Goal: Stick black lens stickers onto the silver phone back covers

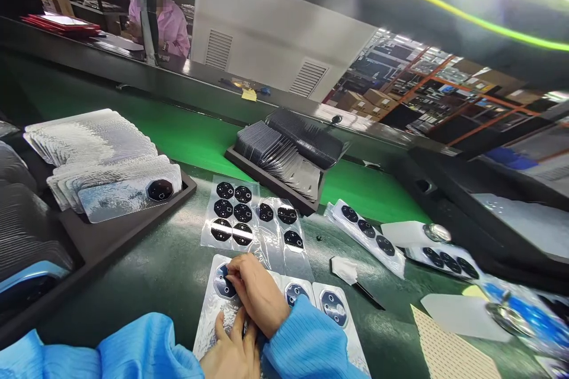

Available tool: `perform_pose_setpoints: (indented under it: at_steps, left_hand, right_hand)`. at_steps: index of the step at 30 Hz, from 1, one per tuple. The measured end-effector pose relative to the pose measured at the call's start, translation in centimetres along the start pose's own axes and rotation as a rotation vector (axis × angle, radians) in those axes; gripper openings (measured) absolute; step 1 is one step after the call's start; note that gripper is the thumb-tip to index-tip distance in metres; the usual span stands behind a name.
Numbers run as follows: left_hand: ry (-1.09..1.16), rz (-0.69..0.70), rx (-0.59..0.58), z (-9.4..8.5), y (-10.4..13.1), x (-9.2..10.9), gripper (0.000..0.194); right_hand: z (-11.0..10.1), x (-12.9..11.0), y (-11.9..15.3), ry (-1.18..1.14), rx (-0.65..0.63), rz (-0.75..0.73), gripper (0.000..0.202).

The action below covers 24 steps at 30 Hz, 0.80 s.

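Observation:
A silvery rounded panel (208, 320) lies on the green work surface, with a dark octagonal sticker (223, 282) near its far end. My right hand (258, 293) bends over it, thumb and fingertips pinched at the sticker's right edge. Flat on the same panel, my left hand (233, 349) rests with its fingers spread, just nearer to me. Two more panels lie to the right, each with an octagonal piece (333, 308); my right wrist and sleeve partly cover them. Beyond my hands is a clear sheet (213, 241) bearing several black octagonal stickers (242, 213).
A dark tray (106, 243) with fanned silvery panels (98, 148) stands at left. Another tray (275, 180) holds dark plates at the back. At right are a black-handled tool (371, 296), sticker strips (367, 229), metal-topped bottles (466, 314) and a perforated sheet (453, 346). A person in pink (173, 26) sits opposite.

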<state>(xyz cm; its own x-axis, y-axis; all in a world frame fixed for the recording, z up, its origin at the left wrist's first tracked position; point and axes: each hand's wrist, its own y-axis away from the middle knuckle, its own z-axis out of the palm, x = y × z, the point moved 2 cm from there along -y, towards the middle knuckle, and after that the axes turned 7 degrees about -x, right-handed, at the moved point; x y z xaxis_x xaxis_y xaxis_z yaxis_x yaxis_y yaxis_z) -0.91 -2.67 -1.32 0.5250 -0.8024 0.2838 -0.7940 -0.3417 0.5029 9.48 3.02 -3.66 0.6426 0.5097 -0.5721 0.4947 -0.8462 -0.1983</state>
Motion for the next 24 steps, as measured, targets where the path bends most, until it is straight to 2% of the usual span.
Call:
perform_pose_setpoints:
  at_steps: [3, 7, 13, 16, 20, 24]
  left_hand:
    - [-0.014, -0.010, 0.062, 0.5, -0.2, 0.0, 0.037]
    - [-0.047, -0.019, 0.124, 1.3, -0.4, -0.1, 0.037]
    - [-0.122, -0.012, 0.246, 2.4, -0.7, -0.1, 0.037]
    - [-0.157, -0.020, 0.303, 2.9, -0.8, -0.2, 0.036]
    - [-0.150, -0.008, 0.281, 2.9, -0.9, -0.2, 0.038]
    - [-0.086, -0.002, 0.222, 2.0, -0.7, -0.2, 0.037]
  right_hand:
    - [-0.1, -0.3, -0.2, -0.007, -0.040, 0.016, 0.019]
    - [-0.4, -0.2, -0.2, -0.073, -0.029, 0.076, 0.029]
    - [-1.2, 0.3, -0.5, -0.214, -0.072, 0.265, 0.026]
    - [-1.5, 0.3, -1.0, -0.231, -0.099, 0.310, 0.024]
    - [-1.6, 0.3, -1.7, -0.223, -0.138, 0.335, 0.022]
    - [-1.6, 0.5, -2.2, -0.199, -0.174, 0.365, 0.022]
